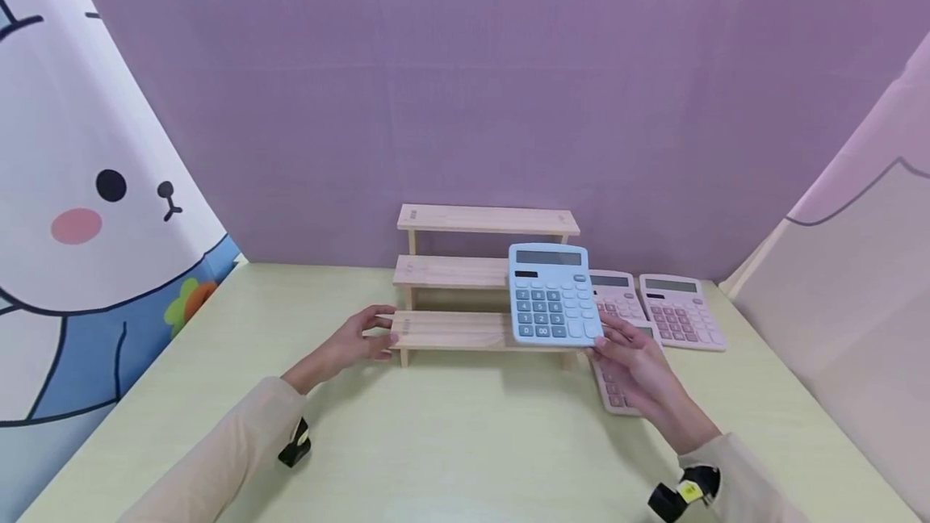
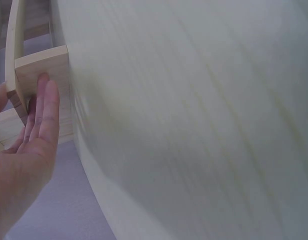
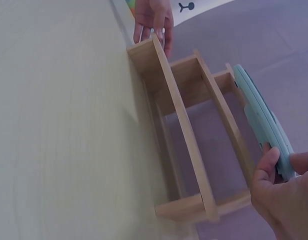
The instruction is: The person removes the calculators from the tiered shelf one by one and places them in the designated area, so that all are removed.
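Observation:
My right hand (image 1: pixel 635 370) pinches a light-blue calculator (image 1: pixel 548 305) by its lower right corner, thumb on one face and fingers on the other. The calculator is held up in front of the right half of a three-tier wooden display stand (image 1: pixel 450 329), its keys and screen facing me. In the right wrist view the calculator (image 3: pixel 259 115) appears edge-on beside the upper tiers. My left hand (image 1: pixel 359 339) grips the left end of the lowest tier. The left wrist view shows its thumb and fingers on opposite sides of the board (image 2: pixel 14 65), fingertips by the side leg.
Several pink calculators lie on the table right of the stand, one (image 1: pixel 679 311) at the far right and another (image 1: pixel 617 390) partly behind my right hand. A purple cloth (image 1: pixel 479 87) rises behind the pale table (image 1: pixel 450 442); printed cloths flank both sides.

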A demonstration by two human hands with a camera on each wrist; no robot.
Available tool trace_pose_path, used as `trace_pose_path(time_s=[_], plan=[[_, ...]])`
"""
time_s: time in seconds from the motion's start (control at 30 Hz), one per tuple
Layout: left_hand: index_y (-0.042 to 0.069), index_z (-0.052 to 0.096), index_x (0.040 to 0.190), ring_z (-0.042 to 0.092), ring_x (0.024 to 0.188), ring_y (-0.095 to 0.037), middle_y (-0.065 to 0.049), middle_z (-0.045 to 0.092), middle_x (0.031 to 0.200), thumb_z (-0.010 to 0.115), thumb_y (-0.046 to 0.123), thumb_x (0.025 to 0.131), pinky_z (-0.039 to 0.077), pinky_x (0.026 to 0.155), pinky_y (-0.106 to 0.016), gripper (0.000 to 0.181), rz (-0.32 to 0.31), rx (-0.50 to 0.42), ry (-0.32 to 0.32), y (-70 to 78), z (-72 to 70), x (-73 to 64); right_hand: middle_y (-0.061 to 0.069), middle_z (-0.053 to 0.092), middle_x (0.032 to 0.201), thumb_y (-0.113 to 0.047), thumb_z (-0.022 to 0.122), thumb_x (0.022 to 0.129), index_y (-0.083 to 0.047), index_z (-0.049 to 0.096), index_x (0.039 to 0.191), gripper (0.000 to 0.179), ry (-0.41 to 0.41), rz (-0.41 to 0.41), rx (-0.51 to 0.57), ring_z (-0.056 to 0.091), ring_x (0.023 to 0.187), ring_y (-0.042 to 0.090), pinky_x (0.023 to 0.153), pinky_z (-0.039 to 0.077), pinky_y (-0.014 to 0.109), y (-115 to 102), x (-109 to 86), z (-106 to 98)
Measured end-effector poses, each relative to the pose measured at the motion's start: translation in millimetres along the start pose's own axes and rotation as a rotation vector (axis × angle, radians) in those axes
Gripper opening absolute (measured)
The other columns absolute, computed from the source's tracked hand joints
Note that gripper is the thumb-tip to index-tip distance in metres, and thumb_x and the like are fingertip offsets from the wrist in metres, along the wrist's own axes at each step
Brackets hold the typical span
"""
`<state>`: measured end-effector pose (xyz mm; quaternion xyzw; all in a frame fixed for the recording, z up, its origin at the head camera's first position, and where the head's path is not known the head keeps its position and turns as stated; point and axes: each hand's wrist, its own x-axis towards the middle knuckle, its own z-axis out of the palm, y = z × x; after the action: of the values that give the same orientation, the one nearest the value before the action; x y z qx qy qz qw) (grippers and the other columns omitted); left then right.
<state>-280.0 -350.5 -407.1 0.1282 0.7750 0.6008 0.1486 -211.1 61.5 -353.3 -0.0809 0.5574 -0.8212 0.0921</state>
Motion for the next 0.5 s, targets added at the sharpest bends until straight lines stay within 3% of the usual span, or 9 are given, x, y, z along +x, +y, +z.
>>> trace_pose_path(time_s=[0.13, 0.37, 0.5], plan=[[0.001, 0.026, 0.138, 0.061, 0.097, -0.024, -0.028, 0.039, 0.129, 0.057, 0.014, 0.09, 0.054, 0.085, -0.041, 0.059, 0.005, 0.004, -0.004, 0.8, -0.6, -0.7, 0.002, 0.062, 0.107, 0.008, 0.043, 0.091, -0.01, 0.049, 0.118, 0.033, -0.023, -0.017, 0.058, 0.06, 0.092, 0.01, 0.082, 0.052, 0.02, -2, -6.1, -10], [-0.001, 0.024, 0.139, 0.06, 0.099, -0.025, -0.03, 0.038, 0.131, 0.057, 0.013, 0.09, 0.054, 0.085, -0.041, 0.06, 0.013, 0.0, -0.014, 1.5, -0.8, -1.8, 0.005, 0.061, 0.11, 0.011, 0.035, 0.092, -0.008, 0.05, 0.118, 0.036, -0.111, -0.068, 0.11, 0.06, 0.097, 0.013, 0.085, 0.052, 0.023, -3, -16.9, -28], [-0.001, 0.025, 0.138, 0.06, 0.099, -0.025, -0.03, 0.038, 0.13, 0.057, 0.013, 0.09, 0.054, 0.085, -0.04, 0.059, 0.014, 0.001, -0.01, 1.1, -0.4, -1.7, 0.005, 0.061, 0.111, 0.011, 0.035, 0.092, -0.009, 0.052, 0.118, 0.037, -0.107, -0.061, 0.119, 0.061, 0.099, 0.014, 0.087, 0.052, 0.023, -5, -23.7, -37]])
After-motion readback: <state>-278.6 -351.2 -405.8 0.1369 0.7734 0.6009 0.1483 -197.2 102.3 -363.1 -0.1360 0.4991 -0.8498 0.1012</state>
